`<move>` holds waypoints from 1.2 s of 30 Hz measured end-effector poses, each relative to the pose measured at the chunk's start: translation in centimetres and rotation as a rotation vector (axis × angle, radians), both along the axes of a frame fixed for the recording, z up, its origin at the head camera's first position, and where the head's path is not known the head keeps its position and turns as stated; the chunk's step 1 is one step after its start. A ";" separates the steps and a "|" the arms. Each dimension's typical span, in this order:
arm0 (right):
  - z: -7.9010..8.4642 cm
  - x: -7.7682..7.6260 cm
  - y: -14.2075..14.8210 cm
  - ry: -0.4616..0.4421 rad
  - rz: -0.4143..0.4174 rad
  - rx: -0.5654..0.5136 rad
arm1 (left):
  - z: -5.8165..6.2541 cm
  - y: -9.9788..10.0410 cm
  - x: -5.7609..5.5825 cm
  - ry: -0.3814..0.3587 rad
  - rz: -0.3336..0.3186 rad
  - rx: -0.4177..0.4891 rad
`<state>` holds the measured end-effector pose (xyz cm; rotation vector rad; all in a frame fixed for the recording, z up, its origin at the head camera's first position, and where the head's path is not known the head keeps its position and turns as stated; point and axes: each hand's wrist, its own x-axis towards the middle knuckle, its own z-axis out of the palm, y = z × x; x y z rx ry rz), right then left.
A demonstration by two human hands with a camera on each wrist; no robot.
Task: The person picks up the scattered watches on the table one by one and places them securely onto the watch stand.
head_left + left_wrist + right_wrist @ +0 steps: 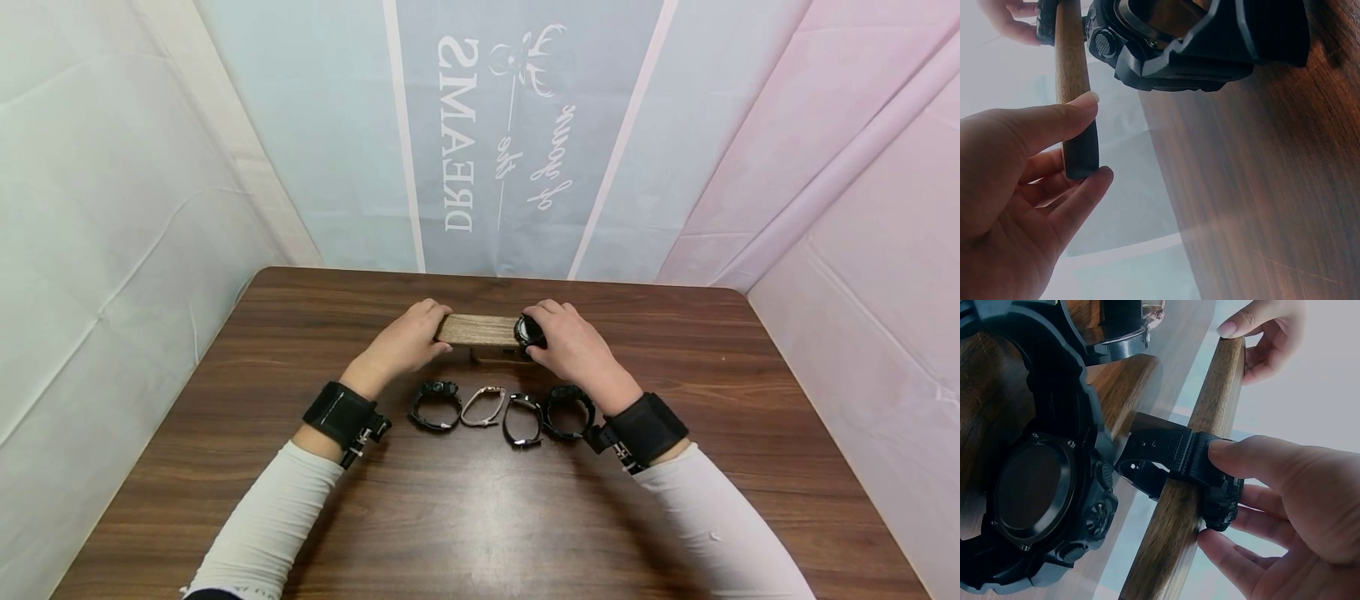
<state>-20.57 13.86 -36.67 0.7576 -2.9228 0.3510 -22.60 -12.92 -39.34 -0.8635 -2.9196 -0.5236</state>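
Note:
A wooden bar of a stand (477, 330) runs sideways near the back of the table. My left hand (405, 343) grips its left end, thumb on one side and fingers on the other; the left wrist view shows that dark end (1082, 153) between them. A black watch (1210, 475) with its strap looped around the bar sits toward the right end. My right hand (576, 343) pinches this watch at the case, the thumb lying on the strap side. Part of the stand below the bar is hidden.
In front of the stand lie a black watch (435, 407) at left, a slim light bracelet watch (483, 407), a thin black watch (522, 421) and another chunky black watch (568, 412) at right. The wooden table (480, 517) ends at a printed curtain (502, 167) behind.

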 end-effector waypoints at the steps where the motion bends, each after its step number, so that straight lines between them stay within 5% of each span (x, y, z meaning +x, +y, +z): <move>1: 0.0 0.0 0.0 0.001 0.002 0.000 | 0.0 0.0 0.0 0.003 -0.001 0.001; 36: 1.1 0.8 0.7 -0.025 -0.047 -0.012 | 0.1 -0.1 -0.1 -0.008 0.004 0.000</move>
